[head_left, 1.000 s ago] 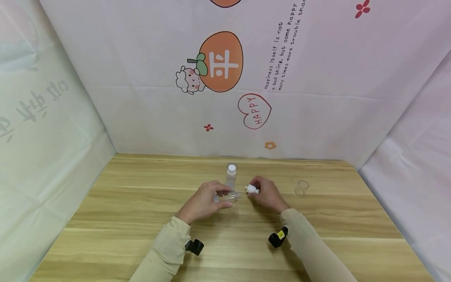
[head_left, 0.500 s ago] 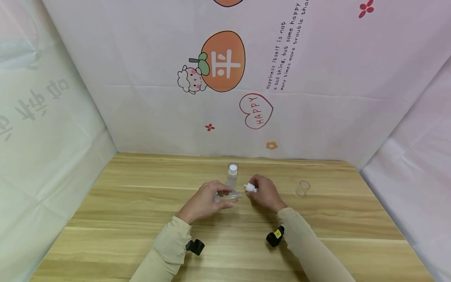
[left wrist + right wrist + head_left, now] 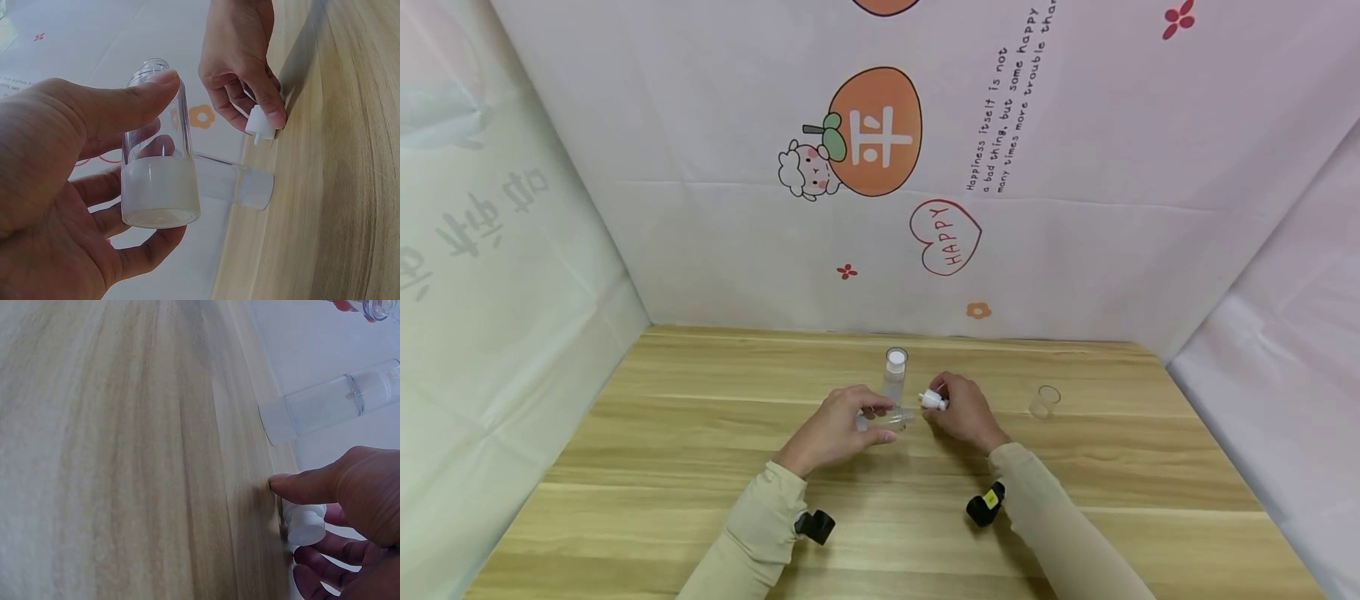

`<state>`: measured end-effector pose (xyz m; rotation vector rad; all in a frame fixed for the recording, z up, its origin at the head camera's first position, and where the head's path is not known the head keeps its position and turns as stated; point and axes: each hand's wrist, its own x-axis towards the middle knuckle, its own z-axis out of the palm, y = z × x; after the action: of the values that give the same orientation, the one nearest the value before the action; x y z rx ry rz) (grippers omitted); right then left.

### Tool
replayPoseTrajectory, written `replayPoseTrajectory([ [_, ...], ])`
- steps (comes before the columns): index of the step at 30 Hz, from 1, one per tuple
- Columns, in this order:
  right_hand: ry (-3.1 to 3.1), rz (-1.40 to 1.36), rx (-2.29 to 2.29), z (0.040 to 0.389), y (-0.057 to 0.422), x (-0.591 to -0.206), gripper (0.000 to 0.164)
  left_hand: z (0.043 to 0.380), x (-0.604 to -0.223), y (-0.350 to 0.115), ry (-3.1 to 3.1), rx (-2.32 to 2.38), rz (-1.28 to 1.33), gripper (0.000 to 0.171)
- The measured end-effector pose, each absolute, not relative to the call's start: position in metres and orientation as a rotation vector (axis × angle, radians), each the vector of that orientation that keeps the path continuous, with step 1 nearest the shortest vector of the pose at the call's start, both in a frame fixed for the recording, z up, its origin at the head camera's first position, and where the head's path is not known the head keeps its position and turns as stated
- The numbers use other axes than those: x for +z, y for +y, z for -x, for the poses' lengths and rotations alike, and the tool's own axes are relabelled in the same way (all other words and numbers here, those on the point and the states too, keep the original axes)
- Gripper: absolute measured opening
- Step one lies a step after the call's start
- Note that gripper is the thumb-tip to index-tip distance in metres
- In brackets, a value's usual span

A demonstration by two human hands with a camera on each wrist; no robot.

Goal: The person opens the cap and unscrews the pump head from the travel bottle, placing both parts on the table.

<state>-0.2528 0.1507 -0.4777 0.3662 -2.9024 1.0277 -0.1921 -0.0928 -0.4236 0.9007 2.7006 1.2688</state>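
Observation:
In the head view my left hand holds a clear bottle tilted on its side above the table, uncapped neck pointing right. Thumb and fingers wrap this small bottle in the left wrist view, which also shows its frosted white base. A white pump head is pinched in my right hand, a short way right of the bottle neck and apart from it. Its thin stem points towards the bottle. The right wrist view shows the rounded end of the pump head between thumb and fingers.
A second clear bottle with a white top stands upright just behind my left hand. On the right of the wood-grain table lies or stands a clear cap. A printed white cloth hangs behind the table.
My right hand has shifted slightly left with the pump head, closer to the bottle neck. The left hand and its bottle stay nearly still.

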Motion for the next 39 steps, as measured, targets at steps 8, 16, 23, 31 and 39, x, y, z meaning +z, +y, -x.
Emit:
replayPoseTrajectory([
  [8, -2.922, -0.364, 1.032, 0.251, 0.152, -0.475, 0.040, 0.193, -0.426, -0.098, 2.697, 1.309, -0.858, 0.035],
  [16, -2.923, -0.339, 1.005, 0.240, 0.158, -0.465, 0.050, 0.195, -0.430, -0.108, 2.744, 1.371, -0.800, 0.034],
  [23, -2.889, -0.366, 1.021, 0.225, 0.163, -0.456, 0.049, 0.201, -0.433, -0.122, 2.781, 1.413, -0.657, 0.034],
  [31, -2.861, -0.425, 0.990, 0.210, 0.167, -0.450, 0.046, 0.208, -0.437, -0.145, 2.810, 1.481, -0.499, 0.037],
  [39, -2.849, -0.454, 0.974, 0.199, 0.168, -0.448, 0.046, 0.218, -0.448, -0.166, 2.828, 1.616, -0.295, 0.040],
])
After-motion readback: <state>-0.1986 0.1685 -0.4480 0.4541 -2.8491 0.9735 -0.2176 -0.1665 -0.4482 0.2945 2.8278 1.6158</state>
